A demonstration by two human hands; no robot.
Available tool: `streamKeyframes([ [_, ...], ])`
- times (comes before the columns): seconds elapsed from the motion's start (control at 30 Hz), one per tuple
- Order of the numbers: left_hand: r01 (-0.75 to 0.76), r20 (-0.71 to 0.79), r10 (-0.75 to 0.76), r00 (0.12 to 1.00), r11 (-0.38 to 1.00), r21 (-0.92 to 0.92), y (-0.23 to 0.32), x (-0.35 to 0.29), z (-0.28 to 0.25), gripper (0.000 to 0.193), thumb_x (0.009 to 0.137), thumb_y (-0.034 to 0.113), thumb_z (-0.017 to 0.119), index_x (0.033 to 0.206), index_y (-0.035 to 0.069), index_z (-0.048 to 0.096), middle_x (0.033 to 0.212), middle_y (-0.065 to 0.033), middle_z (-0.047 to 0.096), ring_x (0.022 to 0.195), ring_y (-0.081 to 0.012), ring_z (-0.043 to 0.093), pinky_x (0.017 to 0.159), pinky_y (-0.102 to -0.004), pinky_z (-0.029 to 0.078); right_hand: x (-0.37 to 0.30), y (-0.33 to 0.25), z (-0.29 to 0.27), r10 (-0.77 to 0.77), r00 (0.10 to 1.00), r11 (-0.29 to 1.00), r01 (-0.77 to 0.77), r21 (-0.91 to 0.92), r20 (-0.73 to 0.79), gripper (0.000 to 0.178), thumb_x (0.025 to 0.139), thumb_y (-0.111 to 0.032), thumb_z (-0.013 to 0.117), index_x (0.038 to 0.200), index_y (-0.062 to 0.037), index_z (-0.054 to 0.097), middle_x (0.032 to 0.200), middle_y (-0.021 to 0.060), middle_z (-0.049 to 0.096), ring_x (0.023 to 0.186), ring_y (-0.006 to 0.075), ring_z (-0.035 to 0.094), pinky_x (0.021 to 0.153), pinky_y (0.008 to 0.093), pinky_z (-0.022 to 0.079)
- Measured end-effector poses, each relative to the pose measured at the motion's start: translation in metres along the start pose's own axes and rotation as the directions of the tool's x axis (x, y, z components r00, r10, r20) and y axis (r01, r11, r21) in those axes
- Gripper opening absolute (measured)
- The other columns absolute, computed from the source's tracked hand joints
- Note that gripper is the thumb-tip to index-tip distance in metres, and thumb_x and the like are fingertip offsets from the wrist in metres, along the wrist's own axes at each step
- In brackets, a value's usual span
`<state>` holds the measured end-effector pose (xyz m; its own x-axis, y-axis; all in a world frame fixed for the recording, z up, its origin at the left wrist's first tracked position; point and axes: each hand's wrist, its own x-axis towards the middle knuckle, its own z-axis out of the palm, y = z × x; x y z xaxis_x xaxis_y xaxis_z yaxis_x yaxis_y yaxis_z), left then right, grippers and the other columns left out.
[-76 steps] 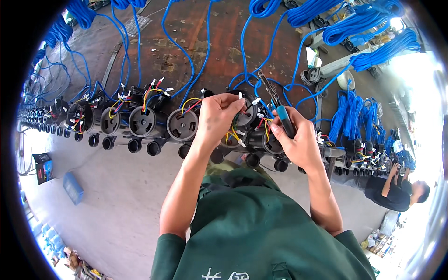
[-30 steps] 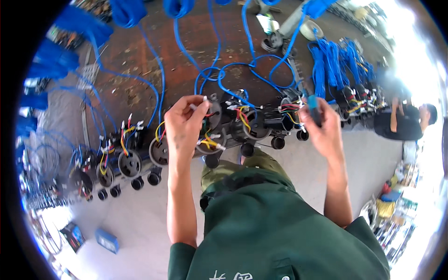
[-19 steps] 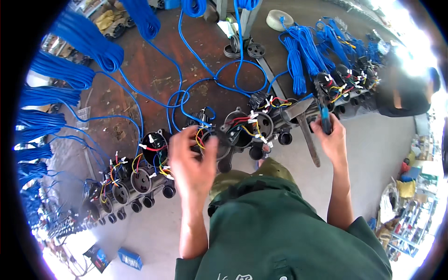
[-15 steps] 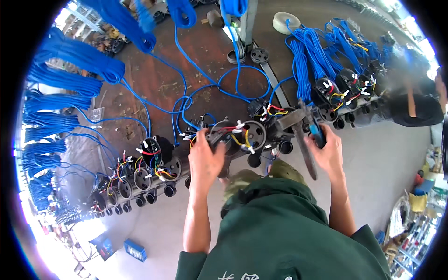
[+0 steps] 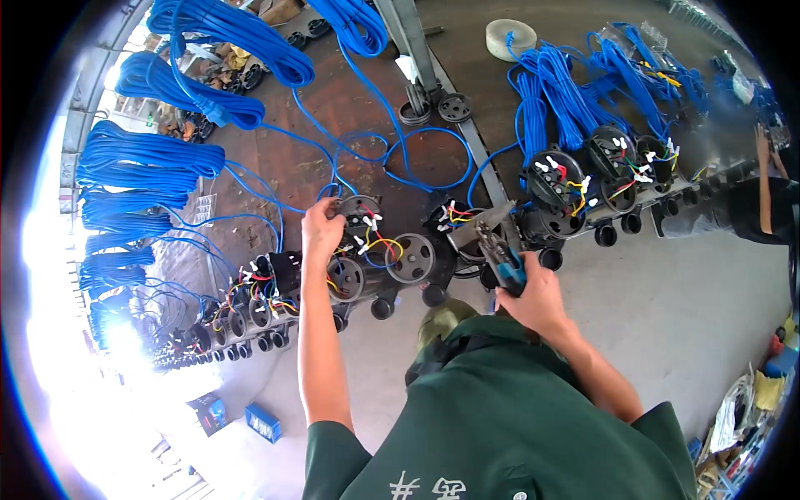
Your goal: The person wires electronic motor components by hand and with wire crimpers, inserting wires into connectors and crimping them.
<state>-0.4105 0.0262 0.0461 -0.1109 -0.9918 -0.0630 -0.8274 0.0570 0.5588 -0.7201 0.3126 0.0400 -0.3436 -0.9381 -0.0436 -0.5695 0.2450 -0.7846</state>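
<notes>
Pliers (image 5: 498, 254) upright, nose toward the bench (image 5: 350, 108).

Blue cable bundles (image 5: 150, 162) along the left edge of the rusty brown bench (image 5: 350, 108). Black round housings (image 5: 412, 258) with red, yellow and white wires (image 5: 379, 243). Pliers (image 5: 504, 262) have blue handles, dark grey jaws. Shirt (image 5: 500, 417) dark green with white marks. Tape roll (image 5: 511, 37) pale grey-white. Floor (image 5: 692, 308) grey. Small box (image 5: 262, 423) blue.

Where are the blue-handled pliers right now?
In the head view, the blue-handled pliers are in the right hand, right of centre at the bench edge, jaws near a black round housing with coloured wires.
</notes>
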Motion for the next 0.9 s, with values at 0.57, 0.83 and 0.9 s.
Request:
streamKeyframes([
  [0.57,-0.136,0.143,0.14,0.98,0.99,-0.033,0.053,-0.035,-0.044,0.025,0.083,0.021,0.071,0.093,-0.001,0.073,0.086,-0.0195,0.077,0.083,-0.0359,0.075,0.08,-0.0423,0.056,-0.002,-0.033,-0.01,-0.153,0.925,0.972,0.077,-0.223,-0.347,0.043,0.085,-0.018,0.084,0.116,-0.0007,0.06,0.092,0.0172,0.067,0.08,0.0392,0.067,0.072,0.0447,0.054],
  [0.83,-0.196,-0.053,0.189,0.98,0.955,-0.221,0.044,-0.081,-0.033,0.019,0.084,0.012,0.075,0.099,0.0,0.072,0.089,-0.0156,0.075,0.08,-0.0336,0.074,0.075,-0.04,0.057,0.051,-0.129,0.021,0.034,0.999,0.974,-0.032,0.222,-0.006,0.032,0.088,-0.015,0.078,0.112,0.0002,0.063,0.08,0.0189,0.069,0.073,0.039,0.07,0.068,0.042,0.053],
  [0.9,-0.228,-0.122,0.205,0.971,0.95,-0.214,0.04,-0.091,-0.029,0.02,0.084,0.013,0.076,0.1,0.001,0.072,0.09,-0.0157,0.074,0.08,-0.0344,0.073,0.074,-0.0401,0.058,0.06,-0.137,0.034,0.027,0.999,0.98,-0.034,0.196,0.043,0.035,0.088,-0.016,0.08,0.114,0.0005,0.063,0.081,0.0205,0.07,0.077,0.0423,0.07,0.07,0.0444,0.053],
])
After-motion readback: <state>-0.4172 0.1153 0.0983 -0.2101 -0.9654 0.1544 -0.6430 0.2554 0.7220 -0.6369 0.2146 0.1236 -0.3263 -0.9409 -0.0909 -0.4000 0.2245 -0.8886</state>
